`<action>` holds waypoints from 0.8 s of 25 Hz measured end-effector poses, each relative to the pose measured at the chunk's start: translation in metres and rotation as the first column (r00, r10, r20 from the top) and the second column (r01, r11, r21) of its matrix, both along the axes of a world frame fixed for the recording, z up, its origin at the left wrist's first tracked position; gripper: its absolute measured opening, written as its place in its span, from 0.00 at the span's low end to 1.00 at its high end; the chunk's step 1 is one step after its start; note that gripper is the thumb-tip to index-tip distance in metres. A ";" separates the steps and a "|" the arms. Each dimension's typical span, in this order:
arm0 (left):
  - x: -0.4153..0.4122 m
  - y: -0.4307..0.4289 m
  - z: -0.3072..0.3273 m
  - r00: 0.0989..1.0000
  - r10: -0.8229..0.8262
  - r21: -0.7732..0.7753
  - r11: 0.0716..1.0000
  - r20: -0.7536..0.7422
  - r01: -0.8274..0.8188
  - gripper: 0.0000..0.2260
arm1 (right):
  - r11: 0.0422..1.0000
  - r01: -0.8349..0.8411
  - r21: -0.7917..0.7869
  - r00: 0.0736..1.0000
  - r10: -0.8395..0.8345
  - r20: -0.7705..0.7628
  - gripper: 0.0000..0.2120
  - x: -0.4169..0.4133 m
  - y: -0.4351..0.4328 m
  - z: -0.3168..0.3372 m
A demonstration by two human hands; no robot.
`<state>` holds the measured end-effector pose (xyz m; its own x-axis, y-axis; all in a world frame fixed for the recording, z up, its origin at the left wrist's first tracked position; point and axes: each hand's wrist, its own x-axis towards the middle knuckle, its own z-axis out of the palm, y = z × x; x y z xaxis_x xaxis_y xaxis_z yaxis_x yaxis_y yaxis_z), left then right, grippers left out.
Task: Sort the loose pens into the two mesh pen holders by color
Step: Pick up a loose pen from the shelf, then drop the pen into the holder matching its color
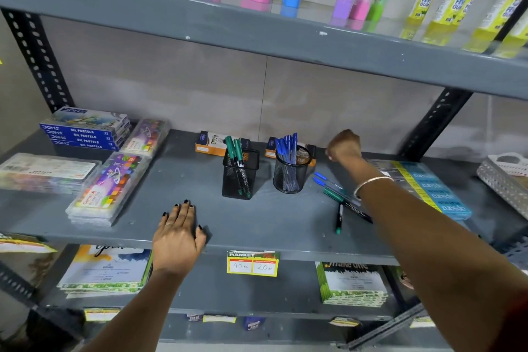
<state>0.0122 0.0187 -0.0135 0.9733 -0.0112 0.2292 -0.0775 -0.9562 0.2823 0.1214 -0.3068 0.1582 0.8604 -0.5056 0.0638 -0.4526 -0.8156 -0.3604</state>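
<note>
**Few loose pens left beside the round holder**

Square mesh holder (240, 174) filled with green pens (236, 148); round mesh holder (291, 170) packed with blue pens (286, 144). Loose pens (337, 194) lying flat on the grey shelf (183, 180) just right of the round holder: two blue-capped, a green one, a black-barrelled pen with a green tip nearer the front edge. Probably light, stiff, smooth plastic, apt to roll; best pinched mid-barrel. Left hand (178, 233) spread flat, palm down, at the shelf's front lip. Right hand (344, 146) blurred, curled loosely above the shelf behind the loose pens; cannot tell whether holding anything. Open shelf in front of both holders; upper shelf (257, 28) low overhead, teal-labelled packet (428, 188) crowding the right.
</note>
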 end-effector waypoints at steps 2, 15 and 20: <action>-0.004 -0.003 0.003 1.000 -0.007 0.009 1.000 -0.009 0.007 0.27 | 0.999 0.040 0.021 0.998 -0.039 -0.058 0.10 -0.021 -0.028 -0.014; -0.004 -0.002 0.001 1.000 0.000 -0.006 1.000 -0.003 0.000 0.27 | 0.963 -0.128 -0.239 0.968 0.070 -0.239 0.14 -0.057 -0.029 -0.078; -0.005 -0.003 0.002 1.000 0.005 -0.024 1.000 0.003 -0.005 0.27 | 0.999 -0.034 0.001 0.985 0.033 0.169 0.10 -0.026 0.005 -0.004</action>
<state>0.0070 0.0160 -0.0120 0.9726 -0.0004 0.2327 -0.0733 -0.9496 0.3047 0.0952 -0.3021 0.1543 0.8538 -0.4773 0.2079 -0.3576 -0.8279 -0.4321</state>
